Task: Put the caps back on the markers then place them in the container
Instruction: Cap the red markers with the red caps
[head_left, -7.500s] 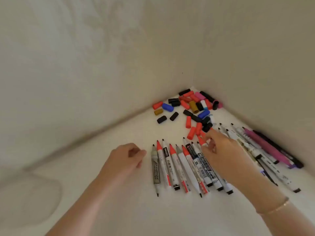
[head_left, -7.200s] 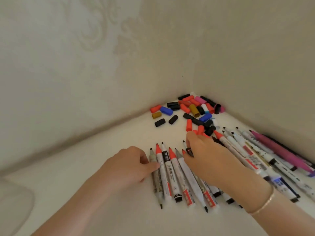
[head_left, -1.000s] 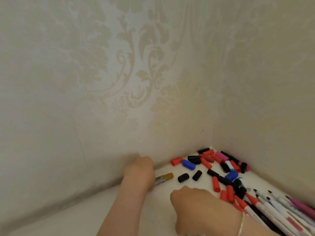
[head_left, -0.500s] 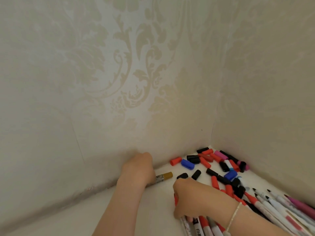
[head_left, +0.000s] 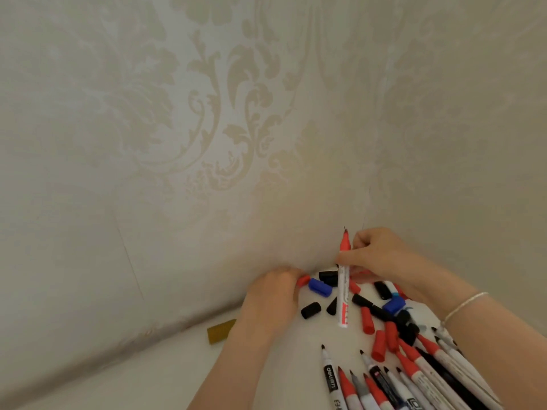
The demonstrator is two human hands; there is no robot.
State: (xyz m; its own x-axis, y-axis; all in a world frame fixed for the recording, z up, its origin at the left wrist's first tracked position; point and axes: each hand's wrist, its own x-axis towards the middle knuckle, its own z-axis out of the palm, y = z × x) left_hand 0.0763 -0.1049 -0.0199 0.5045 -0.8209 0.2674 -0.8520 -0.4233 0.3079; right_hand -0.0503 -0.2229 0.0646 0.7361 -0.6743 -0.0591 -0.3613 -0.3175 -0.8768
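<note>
right hand [head_left: 381,255] pinches red-tipped marker [head_left: 344,279] upright, nib uppermost | left hand [head_left: 273,297] curls on red cap [head_left: 303,280], just left of that grip | risk: cap meets nib off-axis, jams or inks fingers | risk: loose caps [head_left: 384,318] beneath get knocked | container unseen

White surface [head_left: 148,377] — loose caps [head_left: 367,319], uncapped markers [head_left: 381,389], gold cap [head_left: 220,331] near wall

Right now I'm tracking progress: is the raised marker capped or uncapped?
Uncapped: the red marker in the right hand shows its bare dark tip on top.
</note>
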